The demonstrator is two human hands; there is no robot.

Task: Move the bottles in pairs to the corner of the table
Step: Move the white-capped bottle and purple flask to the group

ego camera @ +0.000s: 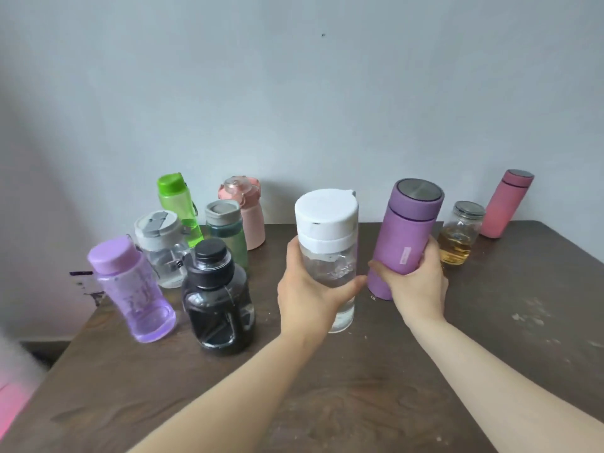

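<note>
My left hand (305, 289) grips a clear bottle with a white lid (327, 230) at the middle of the brown table (327, 403). My right hand (416, 282) grips a purple flask with a steel top (407, 230) just to its right. Both bottles stand about upright, close together. At the far left corner stands a cluster: a purple bottle (134, 289), a black bottle (217, 299), a grey-lidded clear bottle (161, 246), a green bottle (179, 204), a teal bottle (227, 230) and a pink bottle (248, 214).
A glass jar with amber liquid (459, 233) and a pink flask (506, 204) stand at the far right by the wall (294, 93). The table's left edge drops off beside the purple bottle.
</note>
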